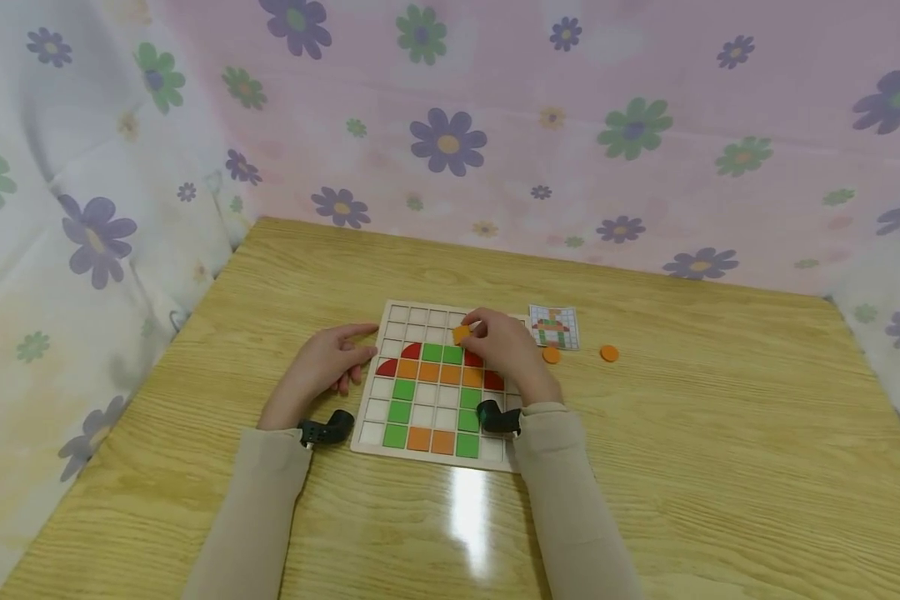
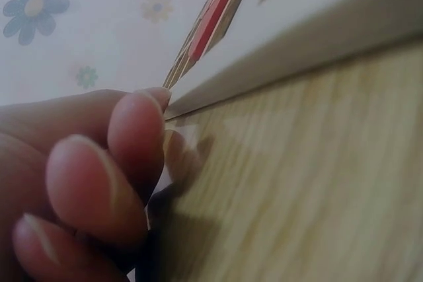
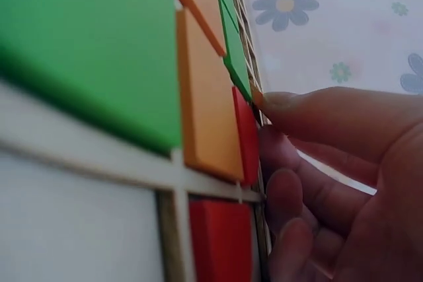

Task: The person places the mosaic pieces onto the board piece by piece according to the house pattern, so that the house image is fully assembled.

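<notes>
Pinching orange piece (image 1: 461,334): right hand (image 1: 504,347) | left hand (image 1: 327,363) relaxed beside board (image 1: 370,435) | pinched piece's shape hidden

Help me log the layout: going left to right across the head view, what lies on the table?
Left hand → board → right hand holding an orange piece → card → orange disc.

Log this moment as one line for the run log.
right hand: pinches orange piece over grid board | left hand: rests at board's left edge | table: two orange discs, pattern card
</notes>
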A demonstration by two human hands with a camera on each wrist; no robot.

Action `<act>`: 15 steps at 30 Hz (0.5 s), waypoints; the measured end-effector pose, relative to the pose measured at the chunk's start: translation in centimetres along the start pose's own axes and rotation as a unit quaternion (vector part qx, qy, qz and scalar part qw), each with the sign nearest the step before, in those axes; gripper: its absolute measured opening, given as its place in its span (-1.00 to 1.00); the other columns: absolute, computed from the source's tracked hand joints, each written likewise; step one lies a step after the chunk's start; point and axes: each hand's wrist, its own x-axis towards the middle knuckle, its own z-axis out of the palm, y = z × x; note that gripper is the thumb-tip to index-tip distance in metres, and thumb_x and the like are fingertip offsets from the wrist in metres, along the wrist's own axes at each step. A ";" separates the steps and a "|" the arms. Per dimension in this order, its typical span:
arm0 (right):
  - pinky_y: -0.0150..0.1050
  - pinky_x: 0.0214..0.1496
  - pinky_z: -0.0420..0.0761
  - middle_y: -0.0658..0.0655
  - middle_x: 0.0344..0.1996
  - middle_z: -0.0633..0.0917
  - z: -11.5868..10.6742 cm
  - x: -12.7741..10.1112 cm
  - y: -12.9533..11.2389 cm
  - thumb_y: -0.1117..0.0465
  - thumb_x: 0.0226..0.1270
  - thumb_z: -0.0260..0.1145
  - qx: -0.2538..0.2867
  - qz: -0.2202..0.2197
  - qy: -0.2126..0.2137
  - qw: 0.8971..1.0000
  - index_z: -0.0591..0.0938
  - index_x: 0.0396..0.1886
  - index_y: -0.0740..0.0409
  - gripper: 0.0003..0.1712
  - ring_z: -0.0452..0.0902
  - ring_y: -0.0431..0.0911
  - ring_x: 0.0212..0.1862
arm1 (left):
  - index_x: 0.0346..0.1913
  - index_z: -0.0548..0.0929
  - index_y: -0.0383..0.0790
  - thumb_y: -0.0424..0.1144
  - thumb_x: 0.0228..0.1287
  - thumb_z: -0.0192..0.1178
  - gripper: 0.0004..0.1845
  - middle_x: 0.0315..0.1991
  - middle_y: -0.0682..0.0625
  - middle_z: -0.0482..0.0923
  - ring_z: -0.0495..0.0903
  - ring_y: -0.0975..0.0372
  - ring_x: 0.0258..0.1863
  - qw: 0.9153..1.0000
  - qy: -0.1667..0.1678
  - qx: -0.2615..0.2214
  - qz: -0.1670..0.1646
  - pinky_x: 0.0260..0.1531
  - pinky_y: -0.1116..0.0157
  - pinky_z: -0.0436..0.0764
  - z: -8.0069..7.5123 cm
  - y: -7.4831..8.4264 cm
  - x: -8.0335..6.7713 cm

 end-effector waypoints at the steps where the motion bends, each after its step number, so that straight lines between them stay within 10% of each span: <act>1: -0.19 -0.20 0.51 0.02 -0.20 0.62 0.1 0.0 -0.1 0.01 0.23 0.25 -0.007 -0.003 0.001 1.000 0.56 0.01 -0.08 -0.65 0.50 -0.09 -0.25 | 0.26 0.38 0.17 -0.02 0.27 0.14 -0.51 -0.65 -0.11 0.51 0.39 0.21 -0.81 1.000 0.001 0.002 0.001 -0.77 0.26 0.49 0.0 0.0 0.0; 15: -0.17 -0.11 0.50 0.01 -0.17 0.66 0.2 0.1 -0.4 0.02 0.25 0.25 -0.054 -0.014 0.006 0.998 0.63 0.01 -0.13 -0.67 0.50 -0.09 -0.19 | 0.25 0.39 0.17 0.02 0.29 0.09 -0.54 -0.65 -0.11 0.51 0.43 0.18 -0.81 0.999 0.014 0.025 0.015 -0.77 0.24 0.49 0.0 -0.2 0.2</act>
